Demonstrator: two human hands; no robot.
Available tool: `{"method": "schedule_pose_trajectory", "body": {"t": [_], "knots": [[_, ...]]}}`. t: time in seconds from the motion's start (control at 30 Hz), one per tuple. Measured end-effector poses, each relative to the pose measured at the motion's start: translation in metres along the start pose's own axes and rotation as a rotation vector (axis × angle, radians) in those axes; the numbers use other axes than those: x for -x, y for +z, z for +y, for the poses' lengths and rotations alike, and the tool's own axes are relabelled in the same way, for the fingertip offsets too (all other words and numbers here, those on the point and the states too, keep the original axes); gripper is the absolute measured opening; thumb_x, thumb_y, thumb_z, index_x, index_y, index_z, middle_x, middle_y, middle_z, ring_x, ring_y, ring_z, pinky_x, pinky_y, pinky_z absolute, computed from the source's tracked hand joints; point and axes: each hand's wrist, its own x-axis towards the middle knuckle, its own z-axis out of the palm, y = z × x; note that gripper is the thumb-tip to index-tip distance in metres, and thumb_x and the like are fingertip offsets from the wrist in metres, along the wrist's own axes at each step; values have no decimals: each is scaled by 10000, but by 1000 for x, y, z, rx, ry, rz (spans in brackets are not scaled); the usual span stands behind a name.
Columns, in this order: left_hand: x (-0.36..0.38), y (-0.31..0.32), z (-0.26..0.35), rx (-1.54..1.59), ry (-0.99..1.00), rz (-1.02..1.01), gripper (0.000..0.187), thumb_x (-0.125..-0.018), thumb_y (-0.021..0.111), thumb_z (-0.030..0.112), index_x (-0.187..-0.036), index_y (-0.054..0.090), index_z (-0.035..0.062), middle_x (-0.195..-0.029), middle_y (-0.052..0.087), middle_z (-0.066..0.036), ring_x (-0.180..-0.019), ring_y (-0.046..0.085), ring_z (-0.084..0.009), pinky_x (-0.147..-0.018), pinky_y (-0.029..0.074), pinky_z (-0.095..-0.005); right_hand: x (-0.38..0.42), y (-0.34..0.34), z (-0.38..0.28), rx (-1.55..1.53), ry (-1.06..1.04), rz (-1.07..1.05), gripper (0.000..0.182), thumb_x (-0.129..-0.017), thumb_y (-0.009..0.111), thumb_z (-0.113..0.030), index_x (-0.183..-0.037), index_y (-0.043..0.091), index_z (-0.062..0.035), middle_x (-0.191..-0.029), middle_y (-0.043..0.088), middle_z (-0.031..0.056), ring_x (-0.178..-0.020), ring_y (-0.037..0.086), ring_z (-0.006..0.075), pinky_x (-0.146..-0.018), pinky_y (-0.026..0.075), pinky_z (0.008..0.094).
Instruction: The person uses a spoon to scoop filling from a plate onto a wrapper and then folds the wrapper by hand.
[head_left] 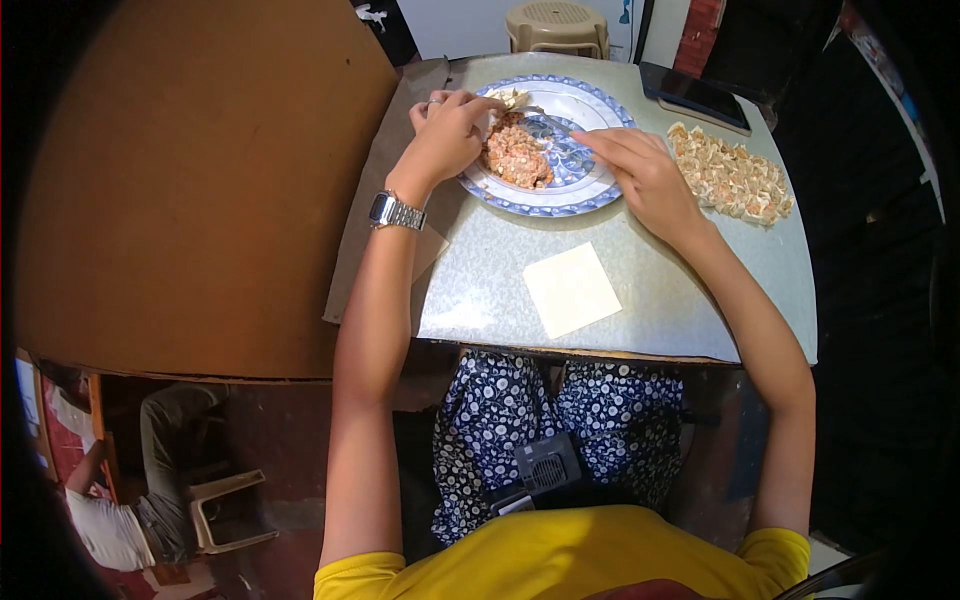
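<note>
A round white plate with a blue patterned rim point(600, 196) holds a mound of pinkish minced filling point(518, 155) flecked with orange. My right hand point(652, 178) is closed on the handle of a slim metal spoon point(552, 124), which slants over the plate; its tip is partly hidden by my left fingers. Over the plate's left rim, my left hand point(447, 128) has bent fingers, the index reaching the spoon's tip beside a pale, crumpled piece point(508, 98). Whatever those fingers pinch is too small to make out. A square, pale dough wrapper point(573, 290) lies flat nearer to me.
Several folded dumplings point(732, 177) lie in packed rows at the table's right side. Behind them rests a dark phone point(700, 98). A brown panel point(200, 200) borders the left. Beyond the table stands a beige stool point(557, 28); another person point(120, 520) is at lower left.
</note>
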Motion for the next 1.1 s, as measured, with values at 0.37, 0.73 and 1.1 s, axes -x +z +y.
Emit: {"method": "schedule_pose_trajectory", "body": {"t": [0.37,0.73,1.1], "knots": [[0,1,-2,30,-12,34,461,-817,522,12,-1204,681,205,-1133,657,-59,-1206,487,-280,-1014,262,-483,-2,-10,-8,124,-11,52,260,-934,610,-151,-1170,718,-163,-1060,719,29,-1039,591,222,-907,385,351],[0,-1,-3,60,-12,26,465,-813,536,17,-1210,679,212,-1124,659,-52,-1198,493,-273,-1016,259,-473,3,-1,-6,177,128,85,284,-951,597,-172,-1215,698,-206,-1050,724,-25,-1064,563,186,-965,295,386],[-2,-7,0,43,-74,-72,520,-840,491,-13,-1281,643,217,-1237,635,-52,-1230,474,-253,-1056,244,-455,6,9,-7,141,151,-2,291,-993,552,-279,-1237,691,-202,-1100,717,-24,-1107,531,181,-988,252,406]]}}
